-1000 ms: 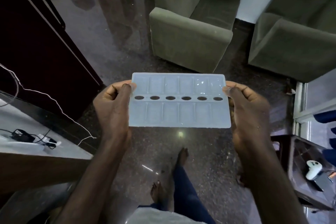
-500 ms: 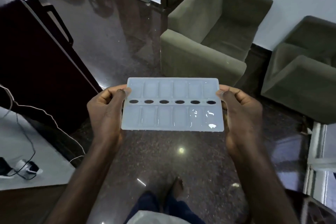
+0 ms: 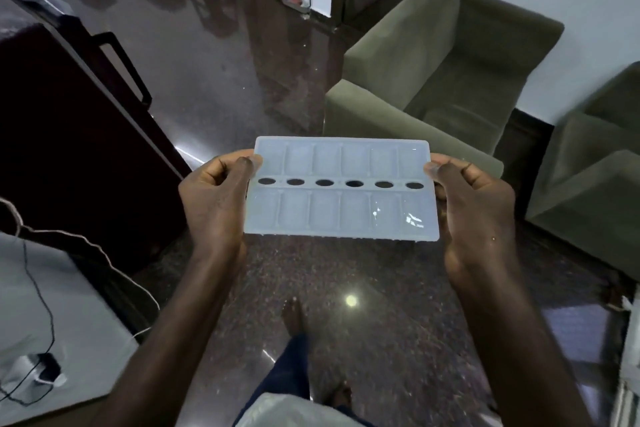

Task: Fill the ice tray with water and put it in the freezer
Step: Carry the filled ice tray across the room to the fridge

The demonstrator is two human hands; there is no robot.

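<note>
Ice tray (image 3: 341, 189): translucent white plastic, rectangular, two rows of oblong cells, oval holes along midline; glistening wet. Held level above polished stone floor (image 3: 346, 288), left hand (image 3: 214, 204) and right hand (image 3: 474, 211) pinching short edges.

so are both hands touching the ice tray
Touching. The head view shows the left hand and right hand each pinching a short edge of the ice tray.

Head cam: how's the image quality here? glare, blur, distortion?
Head view: dim room; a bright light reflection glares off the polished dark floor, and small highlights sit on the ice tray near the right hand. Tray and left hand are sharp; the lower edges smear with motion blur. Wide-angle bending shows at the fridge and green armchair.
</note>
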